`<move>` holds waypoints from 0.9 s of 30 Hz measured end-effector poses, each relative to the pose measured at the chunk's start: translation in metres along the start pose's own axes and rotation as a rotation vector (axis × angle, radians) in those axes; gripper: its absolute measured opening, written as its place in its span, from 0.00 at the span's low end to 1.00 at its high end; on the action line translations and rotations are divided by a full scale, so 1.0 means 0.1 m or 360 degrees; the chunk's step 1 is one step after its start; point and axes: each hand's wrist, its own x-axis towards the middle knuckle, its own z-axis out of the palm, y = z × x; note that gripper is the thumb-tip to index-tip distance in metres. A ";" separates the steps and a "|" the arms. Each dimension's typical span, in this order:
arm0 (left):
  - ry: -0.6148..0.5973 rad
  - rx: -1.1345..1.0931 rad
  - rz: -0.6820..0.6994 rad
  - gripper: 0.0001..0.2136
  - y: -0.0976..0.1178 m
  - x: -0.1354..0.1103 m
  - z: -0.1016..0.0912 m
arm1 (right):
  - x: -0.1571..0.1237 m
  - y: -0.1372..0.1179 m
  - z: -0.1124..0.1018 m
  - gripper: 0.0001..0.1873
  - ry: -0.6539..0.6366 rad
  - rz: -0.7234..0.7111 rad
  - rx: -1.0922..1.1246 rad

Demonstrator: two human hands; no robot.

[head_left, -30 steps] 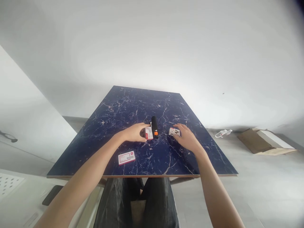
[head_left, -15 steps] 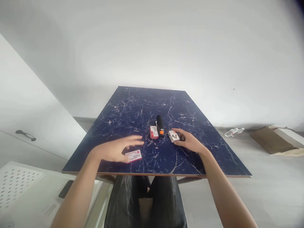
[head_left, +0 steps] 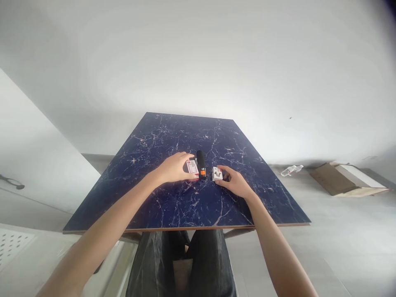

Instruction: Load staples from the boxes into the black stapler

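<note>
On the dark blue marble table (head_left: 173, 206) a black stapler with an orange tip (head_left: 201, 163) lies near the middle. My left hand (head_left: 175, 167) is closed on a small red and white box (head_left: 192, 168), pressed against the stapler's left side. I cannot tell whether a second such box lies under it. My right hand (head_left: 233, 181) pinches a small white box with a black print (head_left: 217, 173), which rests on the table just right of the stapler.
A plastic bottle (head_left: 291, 169) lies on the grey floor to the right, with flat cardboard (head_left: 346, 179) beyond it. A white cabinet (head_left: 27, 165) stands to the left. My legs in dark trousers (head_left: 182, 264) show under the table's front edge.
My left hand let go of one red box, reached back to the red box near the front edge and brought it beside the stapler. My right hand slid the white box left, nearer the stapler.
</note>
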 end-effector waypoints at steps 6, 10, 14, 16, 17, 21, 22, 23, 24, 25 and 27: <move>-0.0147 -0.0106 0.0117 0.46 -0.14 0.17 0.19 | 0.02 0.06 0.04 0.33 0.0039 -0.0027 0.0014; -0.0059 -0.0235 0.0127 0.46 -0.23 0.15 0.28 | 0.04 0.10 0.06 0.34 0.0076 -0.0031 -0.0011; -0.0114 -0.0320 0.0170 0.49 -0.26 0.16 0.34 | 0.05 0.10 0.08 0.34 0.0088 -0.0025 -0.0024; -0.0153 -0.0347 0.0158 0.51 -0.27 0.17 0.36 | 0.05 0.09 0.08 0.34 0.0096 -0.0023 -0.0032; -0.0157 -0.0358 0.0145 0.51 -0.27 0.17 0.37 | 0.05 0.09 0.08 0.34 0.0095 -0.0020 -0.0036; -0.0124 -0.0389 0.0107 0.53 -0.28 0.16 0.39 | 0.04 0.07 0.07 0.33 0.0080 -0.0011 -0.0052; -0.0106 -0.0385 0.0109 0.54 -0.28 0.15 0.39 | 0.04 0.07 0.07 0.33 0.0083 -0.0011 -0.0060; -0.0088 -0.0377 0.0111 0.55 -0.28 0.15 0.39 | 0.04 0.06 0.07 0.32 0.0089 -0.0011 -0.0069; -0.0074 -0.0368 0.0111 0.56 -0.28 0.14 0.39 | 0.04 0.05 0.07 0.32 0.0096 -0.0014 -0.0080; -0.0064 -0.0362 0.0106 0.56 -0.27 0.14 0.38 | 0.04 0.04 0.08 0.31 0.0110 -0.0023 -0.0095; -0.0060 -0.0368 0.0091 0.57 -0.27 0.13 0.37 | 0.02 -0.01 0.11 0.30 0.0157 -0.0063 -0.0140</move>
